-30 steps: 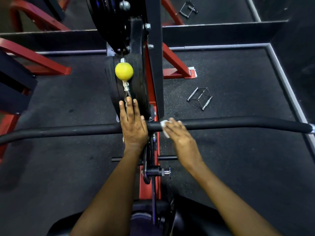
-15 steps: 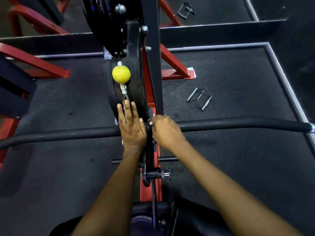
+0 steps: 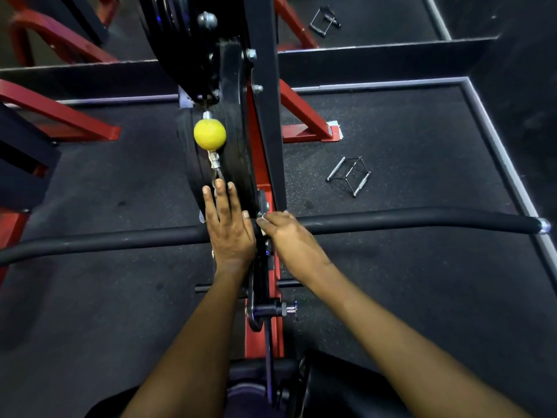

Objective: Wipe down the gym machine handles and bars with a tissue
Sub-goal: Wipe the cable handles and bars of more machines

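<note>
On the bar [image 3: 391, 220] our left hand [image 3: 230, 233] lies flat, fingers straight | beside it our right hand [image 3: 291, 233] clamps the tissue [image 3: 261, 220] against the bar

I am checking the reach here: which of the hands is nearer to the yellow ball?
Left. The left hand lies just below the yellow ball, fingers pointing toward it; the right hand is farther, lower right.

Matt rubbery bar [image 3: 422, 220], chrome end cap [image 3: 544, 226]
</note>
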Motion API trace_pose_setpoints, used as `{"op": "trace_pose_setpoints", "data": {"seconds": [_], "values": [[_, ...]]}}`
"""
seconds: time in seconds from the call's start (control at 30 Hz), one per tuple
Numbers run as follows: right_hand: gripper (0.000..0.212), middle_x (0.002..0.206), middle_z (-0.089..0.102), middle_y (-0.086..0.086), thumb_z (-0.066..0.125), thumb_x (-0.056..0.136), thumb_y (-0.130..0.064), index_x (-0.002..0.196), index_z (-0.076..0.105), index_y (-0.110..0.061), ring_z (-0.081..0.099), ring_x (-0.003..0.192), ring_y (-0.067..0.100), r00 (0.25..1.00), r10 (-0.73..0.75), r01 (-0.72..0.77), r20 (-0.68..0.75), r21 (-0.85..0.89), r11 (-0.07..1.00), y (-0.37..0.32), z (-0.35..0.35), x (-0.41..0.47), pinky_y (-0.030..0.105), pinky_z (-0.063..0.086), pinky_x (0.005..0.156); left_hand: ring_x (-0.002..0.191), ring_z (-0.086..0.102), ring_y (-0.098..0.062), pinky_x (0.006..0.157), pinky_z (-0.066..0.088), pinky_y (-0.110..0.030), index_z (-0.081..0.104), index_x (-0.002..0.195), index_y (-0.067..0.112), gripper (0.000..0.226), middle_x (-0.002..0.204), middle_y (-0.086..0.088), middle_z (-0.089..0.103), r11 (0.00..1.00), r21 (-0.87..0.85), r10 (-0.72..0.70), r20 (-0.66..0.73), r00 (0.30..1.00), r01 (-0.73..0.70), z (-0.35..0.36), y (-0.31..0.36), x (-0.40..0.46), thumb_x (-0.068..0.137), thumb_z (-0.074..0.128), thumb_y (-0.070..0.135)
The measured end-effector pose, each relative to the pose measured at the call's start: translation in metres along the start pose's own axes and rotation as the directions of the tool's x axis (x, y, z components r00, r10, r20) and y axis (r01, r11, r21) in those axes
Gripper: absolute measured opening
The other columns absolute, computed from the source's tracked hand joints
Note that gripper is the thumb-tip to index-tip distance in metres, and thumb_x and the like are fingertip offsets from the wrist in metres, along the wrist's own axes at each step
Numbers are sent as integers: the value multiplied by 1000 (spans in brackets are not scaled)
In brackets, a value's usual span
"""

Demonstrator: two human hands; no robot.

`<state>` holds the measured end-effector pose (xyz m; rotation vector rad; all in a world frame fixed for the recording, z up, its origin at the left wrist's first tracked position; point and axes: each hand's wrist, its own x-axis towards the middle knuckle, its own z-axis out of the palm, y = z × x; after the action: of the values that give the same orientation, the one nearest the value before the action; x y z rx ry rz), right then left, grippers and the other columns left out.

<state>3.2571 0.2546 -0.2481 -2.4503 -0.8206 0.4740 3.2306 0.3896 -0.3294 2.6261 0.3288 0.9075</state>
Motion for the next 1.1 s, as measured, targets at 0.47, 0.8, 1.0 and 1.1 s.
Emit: {"op": "trace_pose_setpoints", "data": {"seconds": [0.47, 0.8, 1.0, 1.1], "values": [[43, 143, 44, 13, 35, 95, -5, 135, 50, -9, 34, 138, 29, 957, 62, -77, -285, -43, 996, 78, -2, -55, 28, 13, 116, 149, -2, -33, 117, 3, -56, 15, 154, 23, 57, 161, -15, 4, 925, 131, -367, 53, 929, 358, -9, 59, -4, 102, 35, 31], [59, 134, 52, 19, 51, 75, 21, 127, 57, -5, 37, 133, 39, 787, 339, -399, -516, -7, 917, 208, -71, -100, 49, 20, 112, 113, 61, -32, 111, 18, -46, 28, 146, 36, 53, 128, -12, 62, 880, -10, 399, 558, 728, -474, 37, 111, 8, 95, 31, 52], [50, 131, 57, 14, 38, 81, 5, 126, 58, -3, 46, 128, 32, 878, 95, -157, -469, -96, 983, 155, -26, -68, 33, 16, 113, 74, 67, -23, 100, 43, -44, 25, 146, 35, 53, 95, -4, 69, 691, -40, 617, 552, 561, -721, 51, 90, 28, 96, 29, 50], [61, 133, 56, 12, 50, 74, 19, 129, 56, -6, 46, 129, 31, 877, 59, -135, -478, -126, 983, 169, -28, -72, 38, 21, 112, 59, 63, -21, 70, 55, -33, 28, 145, 35, 52, 79, -1, 62, 706, -145, 641, 546, 539, -693, 48, 88, 34, 95, 28, 52]]}}
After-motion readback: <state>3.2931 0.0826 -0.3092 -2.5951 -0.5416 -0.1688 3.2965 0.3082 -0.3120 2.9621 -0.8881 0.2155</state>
